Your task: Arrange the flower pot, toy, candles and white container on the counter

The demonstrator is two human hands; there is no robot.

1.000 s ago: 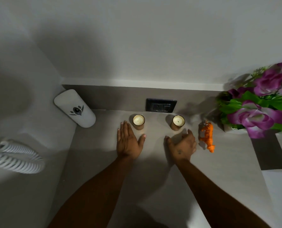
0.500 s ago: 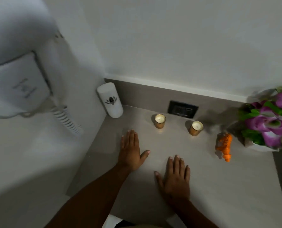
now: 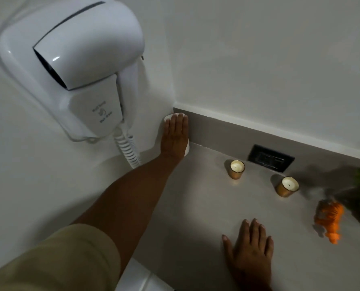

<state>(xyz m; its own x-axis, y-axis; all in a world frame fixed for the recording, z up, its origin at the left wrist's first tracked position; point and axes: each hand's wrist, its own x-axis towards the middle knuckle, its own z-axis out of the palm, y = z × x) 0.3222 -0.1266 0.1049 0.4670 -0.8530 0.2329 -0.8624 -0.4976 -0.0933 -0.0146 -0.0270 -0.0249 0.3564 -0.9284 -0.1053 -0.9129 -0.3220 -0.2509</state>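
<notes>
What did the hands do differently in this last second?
The left hand left the counter, reached to the back corner and now lies over the white container. The right hand drew back, flat on the counter. Candles and orange toy stayed put.

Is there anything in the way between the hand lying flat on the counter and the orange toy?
Nothing visible. The right hand lies flat on bare counter, and the orange toy sits to its right with only open surface between them. The candles stand farther back.
</notes>
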